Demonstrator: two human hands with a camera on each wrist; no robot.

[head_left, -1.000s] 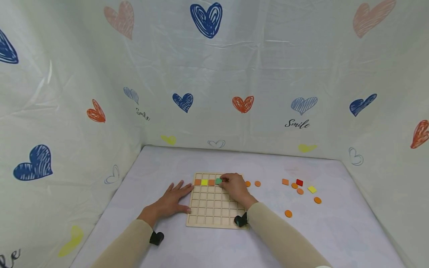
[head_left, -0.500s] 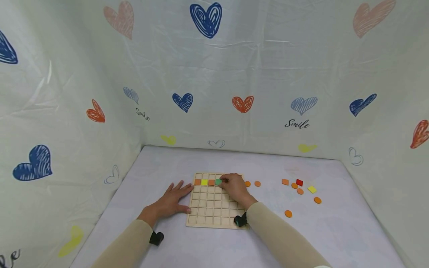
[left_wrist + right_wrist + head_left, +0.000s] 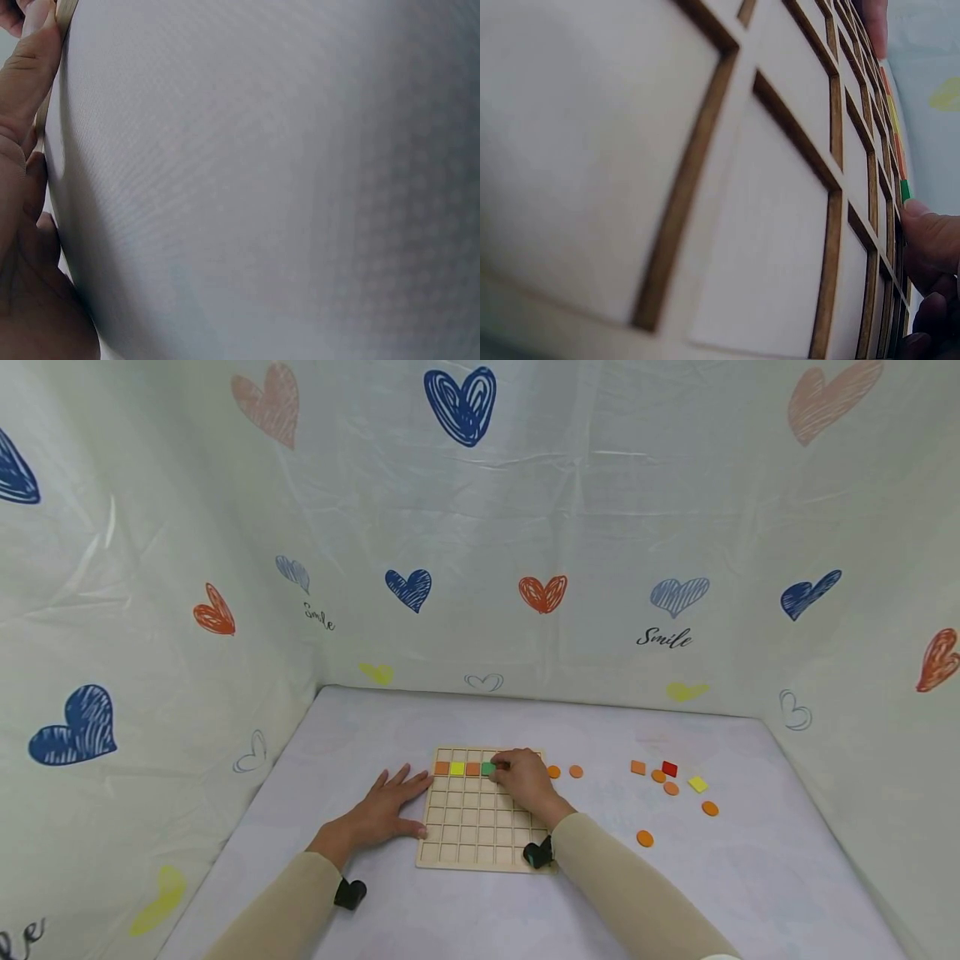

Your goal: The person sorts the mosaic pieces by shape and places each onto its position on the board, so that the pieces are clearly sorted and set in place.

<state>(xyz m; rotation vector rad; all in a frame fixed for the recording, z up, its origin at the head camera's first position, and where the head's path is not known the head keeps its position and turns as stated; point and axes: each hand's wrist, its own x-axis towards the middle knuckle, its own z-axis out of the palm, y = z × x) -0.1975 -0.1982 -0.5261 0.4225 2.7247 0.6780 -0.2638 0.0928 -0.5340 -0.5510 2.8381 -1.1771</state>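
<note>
A pale wooden grid board (image 3: pixel 480 833) lies on the table. In its second row from the far edge sit an orange tile (image 3: pixel 442 768), a yellow tile (image 3: pixel 457 768), another orange tile (image 3: pixel 473 769) and a green square tile (image 3: pixel 487 769). My right hand (image 3: pixel 527 783) pinches the green tile at its right side, fingers bent; the right wrist view shows the thumb (image 3: pixel 924 227) at the green edge. My left hand (image 3: pixel 381 812) lies spread along the board's left side, fingertips and thumb touching its edge. The right hand and forearm hide part of the board's right side.
Two orange discs (image 3: pixel 576 772) lie just right of the board. Farther right are scattered an orange square (image 3: pixel 637 767), a red square (image 3: pixel 670 769), a yellow square (image 3: pixel 697 785) and several orange discs (image 3: pixel 710 808). A heart-printed curtain (image 3: pixel 480 635) borders the table's back.
</note>
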